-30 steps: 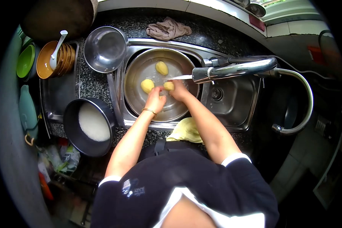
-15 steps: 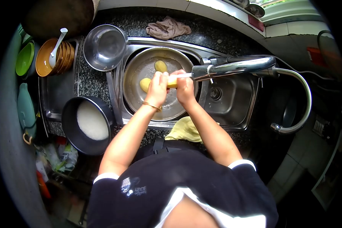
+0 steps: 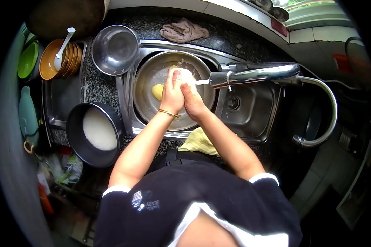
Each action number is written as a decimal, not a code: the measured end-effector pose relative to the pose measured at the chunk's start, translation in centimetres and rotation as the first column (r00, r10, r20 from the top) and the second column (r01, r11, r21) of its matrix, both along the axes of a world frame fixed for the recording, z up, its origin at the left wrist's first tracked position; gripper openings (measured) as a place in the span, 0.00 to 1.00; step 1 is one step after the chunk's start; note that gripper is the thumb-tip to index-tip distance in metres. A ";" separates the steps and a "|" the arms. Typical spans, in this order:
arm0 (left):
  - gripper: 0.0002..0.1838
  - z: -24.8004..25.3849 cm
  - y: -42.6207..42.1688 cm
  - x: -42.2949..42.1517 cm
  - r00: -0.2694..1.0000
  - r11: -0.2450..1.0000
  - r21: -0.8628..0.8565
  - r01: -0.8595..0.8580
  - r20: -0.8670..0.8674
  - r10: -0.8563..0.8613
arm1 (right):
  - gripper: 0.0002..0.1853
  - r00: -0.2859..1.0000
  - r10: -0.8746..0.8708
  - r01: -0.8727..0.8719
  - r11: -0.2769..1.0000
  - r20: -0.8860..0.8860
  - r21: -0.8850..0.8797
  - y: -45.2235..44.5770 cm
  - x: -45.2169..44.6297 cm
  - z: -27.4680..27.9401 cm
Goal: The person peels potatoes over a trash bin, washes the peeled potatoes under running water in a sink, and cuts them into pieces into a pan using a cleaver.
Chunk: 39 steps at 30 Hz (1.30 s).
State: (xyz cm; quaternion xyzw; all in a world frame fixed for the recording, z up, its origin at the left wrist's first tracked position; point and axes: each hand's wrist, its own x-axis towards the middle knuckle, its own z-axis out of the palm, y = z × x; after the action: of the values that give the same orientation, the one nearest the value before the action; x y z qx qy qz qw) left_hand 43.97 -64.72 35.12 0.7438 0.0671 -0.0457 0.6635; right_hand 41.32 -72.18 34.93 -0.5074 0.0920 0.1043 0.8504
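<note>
My left hand [image 3: 172,92] and my right hand [image 3: 193,101] are cupped together, closed around a peeled potato that is almost wholly hidden between the palms. Water from the faucet [image 3: 251,77] runs onto the fingers, with bright glare and splashes there. Below the hands, a round metal basin [image 3: 143,108] sits in the left sink bowl. A yellow peeled potato [image 3: 156,91] lies in it, left of my left hand. Just the top of another potato [image 3: 174,66] shows beyond my fingertips.
Left of the basin are a metal saucepan [image 3: 115,50] and a dark pot [image 3: 75,138] holding white, rice-like contents. Stacked brown bowls [image 3: 48,61] with a white spoon [image 3: 64,47] stand farther left. A rag [image 3: 183,31] lies behind the sink; a yellow cloth [image 3: 198,142] hangs in front.
My hands have come together around the potato, which showed between them before. The right hand has shifted left and turned, and water now splashes over the fingers.
</note>
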 end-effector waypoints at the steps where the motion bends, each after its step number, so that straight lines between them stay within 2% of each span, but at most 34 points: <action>1: 0.18 0.0 -0.1 -0.1 0.999 1.000 0.000 0.012 0.044 -0.012 | 0.28 1.000 0.008 -0.008 1.000 0.001 0.003 0.0 0.0 0.3; 2: 0.18 0.1 0.0 -0.1 0.996 1.000 0.002 0.025 0.086 -0.025 | 0.25 1.000 -0.028 0.028 0.998 -0.010 0.048 -0.1 0.1 0.6; 3: 0.18 -0.3 0.0 -0.5 0.996 0.993 0.109 0.037 0.074 -0.045 | 0.23 0.998 -0.065 0.067 0.993 -0.026 0.093 0.0 0.1 0.9; 4: 0.18 -0.2 0.1 -0.9 0.997 0.993 0.112 0.035 0.070 -0.043 | 0.15 0.968 -0.180 0.202 0.972 -0.175 0.116 0.1 0.3 -0.7; 6: 0.17 0.1 0.2 -1.9 0.981 0.950 0.254 0.184 0.009 -0.193 | 0.10 0.966 -0.151 0.187 0.969 -0.210 0.163 -1.5 1.3 -3.2; 7: 0.19 -1.0 0.2 -2.5 0.979 0.968 0.191 0.162 0.089 -0.182 | 0.07 0.979 -0.068 0.114 0.964 -0.191 0.238 -2.7 1.9 -2.8; 8: 0.19 -2.3 0.3 -2.6 0.978 0.968 0.191 0.165 0.094 -0.186 | 0.04 0.917 -0.179 0.262 0.944 -0.356 0.201 -2.7 2.4 -2.6; 9: 0.20 -2.9 0.4 -2.6 0.998 0.999 -0.043 0.032 0.051 -0.030 | 0.09 0.919 -0.166 0.253 0.944 -0.358 0.212 -3.1 2.8 -2.7; 10: 0.21 -3.4 0.7 -2.7 0.993 0.957 -0.265 -0.118 -0.032 0.114 | 0.15 0.919 -0.152 0.243 0.944 -0.363 0.221 -3.4 3.0 -2.8; 11: 0.24 -4.2 1.5 -2.3 0.975 0.960 -0.183 -0.212 -0.104 0.195 | 0.12 0.923 -0.115 0.236 0.923 -0.367 0.305 -3.6 3.2 -2.9; 12: 0.21 -4.5 2.3 -1.8 0.950 0.931 -0.240 -0.277 -0.215 0.227 | 0.12 0.924 -0.116 0.236 0.923 -0.364 0.305 -3.4 3.3 -2.7; 14: 0.21 -6.8 3.2 -0.9 0.975 0.982 0.021 -0.188 -0.113 0.190 | 0.25 0.957 0.013 0.060 0.969 -0.291 0.240 -2.7 3.3 -2.5; 15: 0.21 -7.4 3.3 -0.2 0.976 0.982 0.021 -0.188 -0.111 0.190 | 0.24 0.960 0.012 0.048 0.977 -0.281 0.208 -2.1 3.2 -2.5; 17: 0.26 -8.4 3.3 1.3 0.996 0.918 0.397 -0.008 -0.074 0.041 | 0.19 0.957 -0.006 0.064 0.980 -0.290 0.191 -1.2 3.3 -2.4; 18: 0.26 -8.4 3.1 1.8 0.997 0.919 0.395 -0.013 -0.067 0.043 | 0.17 0.950 -0.023 0.090 0.975 -0.311 0.205 -0.9 3.6 -2.4; 19: 0.30 -8.4 2.9 2.2 0.992 0.795 0.592 0.129 -0.069 -0.109 | 0.18 0.951 -0.013 0.063 0.987 -0.310 0.150 -0.9 3.7 -2.4; 20: 0.34 -8.4 2.7 2.5 0.962 0.609 0.755 0.245 -0.109 -0.252 | 0.18 0.951 -0.011 0.059 0.987 -0.308 0.147 -1.0 3.8 -2.3; 21: 0.35 -10.0 2.8 2.8 0.919 0.505 0.796 0.332 -0.153 -0.364 | 0.20 0.939 0.041 0.062 0.956 -0.342 0.286 -1.2 4.0 -2.3; 22: 0.35 -11.0 2.7 2.9 0.921 0.509 0.796 0.328 -0.149 -0.360 | 0.23 0.925 0.098 0.070 0.905 -0.367 0.419 -1.5 4.1 -2.5; 23: 0.34 -12.1 2.7 2.9 0.903 0.561 0.723 0.404 -0.218 -0.369 | 0.26 0.912 0.216 0.022 0.823 -0.349 0.567 -2.1 4.1 -3.3; 24: 0.31 -13.8 2.5 2.8 0.903 0.590 0.694 0.413 -0.230 -0.363 | 0.26 0.914 0.217 0.016 0.826 -0.343 0.564 -2.0 4.4 -3.2; 26: 0.27 -17.0 2.2 2.6 0.903 0.646 0.633 0.426 -0.252 -0.348 | 0.23 0.838 0.163 0.215 0.777 -0.520 0.591 -1.5 4.6 -2.4; 27: 0.24 -17.1 2.0 3.0 0.840 0.549 0.650 0.525 -0.295 -0.455 | 0.16 0.859 0.131 0.200 0.804 -0.495 0.559 -1.5 4.2 -1.5; 28: 0.23 -17.3 1.7 2.4 0.832 0.571 0.611 0.548 -0.328 -0.448 | 0.16 0.859 0.134 0.196 0.806 -0.494 0.559 -1.6 4.0 -1.2; 29: 0.21 -17.4 1.4 1.6 0.835 0.620 0.559 0.551 -0.353 -0.423 | 0.18 0.904 0.132 0.119 0.836 -0.407 0.536 -1.6 3.7 -1.1; 30: 0.20 -15.3 1.2 1.0 0.838 0.691 0.479 0.541 -0.376 -0.396 | 0.23 0.940 0.133 0.047 0.862 -0.314 0.505 -1.6 3.5 -0.9; 31: 0.20 -13.5 1.3 0.6 0.840 0.758 0.395 0.520 -0.396 -0.370 | 0.27 0.932 0.128 0.046 0.886 -0.338 0.461 -1.6 3.3 -0.7; 32: 0.19 -11.9 1.3 0.4 0.838 0.794 0.335 0.507 -0.406 -0.364 | 0.27 0.933 0.128 0.044 0.887 -0.336 0.461 -1.5 3.2 -0.8; 33: 0.21 -12.0 1.3 0.3 0.838 0.733 0.415 0.539 -0.347 -0.420 | 0.25 0.951 0.037 0.061 0.951 -0.308 0.303 -1.3 3.1 -0.9; 34: 0.21 -12.1 1.4 0.1 0.840 0.736 0.413 0.536 -0.346 -0.418 | 0.22 0.954 0.023 0.037 0.981 -0.299 0.192 -1.9 3.1 -1.0; 36: 0.25 -11.7 1.9 -1.0 0.906 0.960 0.144 0.242 -0.388 -0.170 | 0.17 0.958 0.000 -0.013 0.999 -0.287 -0.042 -3.1 3.3 -1.1; 37: 0.29 -10.1 2.1 -1.1 0.893 0.989 -0.094 0.115 -0.425 -0.145 | 0.16 0.973 0.005 -0.046 0.984 -0.232 -0.171 -4.0 3.3 -2.0; 38: 0.29 -8.6 2.5 -1.1 0.894 0.989 -0.092 0.112 -0.426 -0.141 | 0.16 0.985 0.019 -0.070 0.952 -0.171 -0.298 -4.7 3.3 -2.9; 39: 0.28 -7.6 2.9 -1.2 0.919 0.972 -0.207 0.109 -0.351 -0.178 | 0.18 0.985 -0.008 -0.047 0.949 -0.172 -0.311 -5.2 2.8 -4.1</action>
State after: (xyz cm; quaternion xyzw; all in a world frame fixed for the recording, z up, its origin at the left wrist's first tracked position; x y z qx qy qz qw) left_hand 42.72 -61.84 27.56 0.6607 0.1305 -0.2385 0.6997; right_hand 44.15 -77.38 30.80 -0.6261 0.1751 0.1400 0.7468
